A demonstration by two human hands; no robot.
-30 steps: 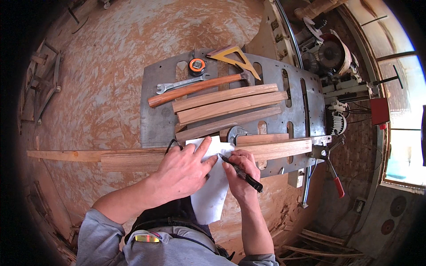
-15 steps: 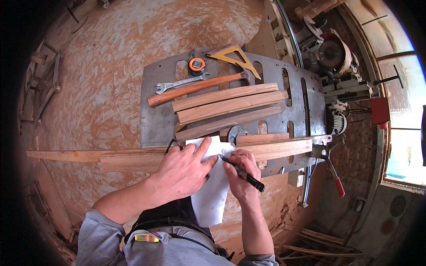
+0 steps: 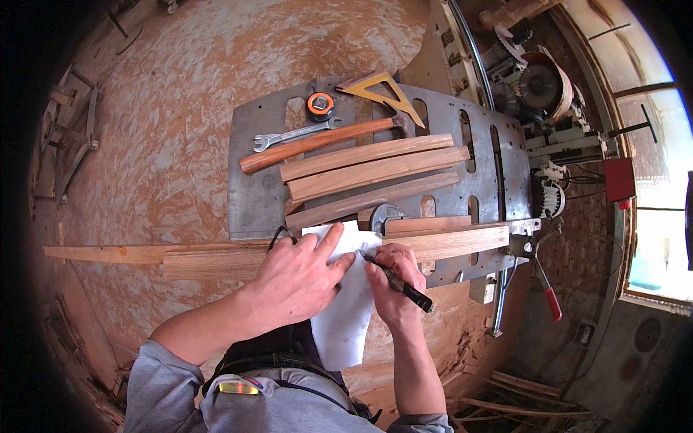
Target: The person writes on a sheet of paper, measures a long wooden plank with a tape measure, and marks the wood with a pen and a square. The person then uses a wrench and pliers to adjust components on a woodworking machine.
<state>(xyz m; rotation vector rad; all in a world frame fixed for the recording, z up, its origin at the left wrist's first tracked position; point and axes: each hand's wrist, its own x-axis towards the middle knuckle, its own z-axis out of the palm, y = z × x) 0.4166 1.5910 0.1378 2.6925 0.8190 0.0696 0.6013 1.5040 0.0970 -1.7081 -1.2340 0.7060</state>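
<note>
A sheet of white paper [image 3: 341, 328] lies over a long wooden board at the table's near edge, its lower end hanging toward me. My left hand [image 3: 292, 280] presses the paper down, fingers stretched and apart. In my right hand [image 3: 393, 303] is a black pen [image 3: 413, 293], its tip touching the upper part of the sheet. Marks under the tip are too small to make out. Beneath the paper, the wooden board [image 3: 462, 243] runs out to both sides. A dark curved metal tool [image 3: 385, 214], partly hidden, sits just beyond the sheet.
On the grey slotted metal table [image 3: 253, 202] lie several wooden strips [image 3: 379, 173], a hammer [image 3: 317, 146], an open-ended wrench [image 3: 296, 135], an orange tape measure [image 3: 320, 107] and a yellow triangular square [image 3: 382, 92]. Machinery with a red-handled lever [image 3: 552, 304] stands at the right.
The pen tip has shifted slightly to the right on the paper, my right hand moving with it. My left hand stays in place.
</note>
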